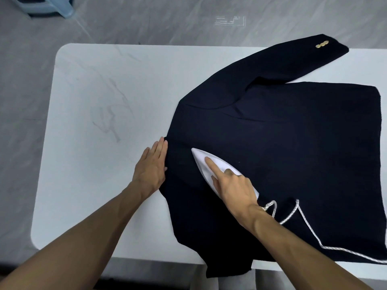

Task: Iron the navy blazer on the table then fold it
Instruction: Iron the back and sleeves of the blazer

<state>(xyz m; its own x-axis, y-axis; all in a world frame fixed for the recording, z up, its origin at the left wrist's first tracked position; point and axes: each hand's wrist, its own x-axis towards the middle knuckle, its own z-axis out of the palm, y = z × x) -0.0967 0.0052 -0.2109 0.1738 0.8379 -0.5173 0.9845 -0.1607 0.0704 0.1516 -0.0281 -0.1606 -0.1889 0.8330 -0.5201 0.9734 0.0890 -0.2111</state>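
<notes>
The navy blazer [293, 139] lies flat, back side up, over the right half of the white table [100, 97]. One sleeve with gold cuff buttons [322, 45] stretches toward the far right corner. A white iron [202, 159] rests on the blazer near its left edge, tip pointing far-left. My right hand [232, 185] grips the iron, index finger stretched along its top. My left hand [151, 166] lies flat, fingers together, pressing the blazer's left edge against the table. The near sleeve hangs over the table's front edge.
The iron's silver braided cord [310, 227] loops over the blazer's near right part and runs off to the right. A light blue plastic stool [48, 7] stands on the grey floor at far left. The table's left half is bare marble-patterned surface.
</notes>
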